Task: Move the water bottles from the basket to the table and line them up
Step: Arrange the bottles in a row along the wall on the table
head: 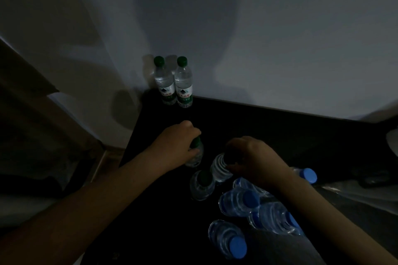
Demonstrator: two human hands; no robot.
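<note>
The green-capped bottle (196, 154) stands roughly upright, long axis vertical, near the left edge of the table (280, 127). The left hand (178, 144) has its fingers curled round the bottle's neck just under the cap. A pair of bottles (183, 84) stands at the far left corner against the wall (258, 38), straight ahead of those fingers, so the left hand is the nearer. Just beside, the right hand (254, 161) pinches the top of a second bottle (218, 168). Blue-capped bottles (239, 200) crowd the near edge.

A single head-worn, wide-angle view looks forward and steeply down from close above the dark worktop (269, 127) in the lower frame. The pale wall (247, 28) fills the upper half.
</note>
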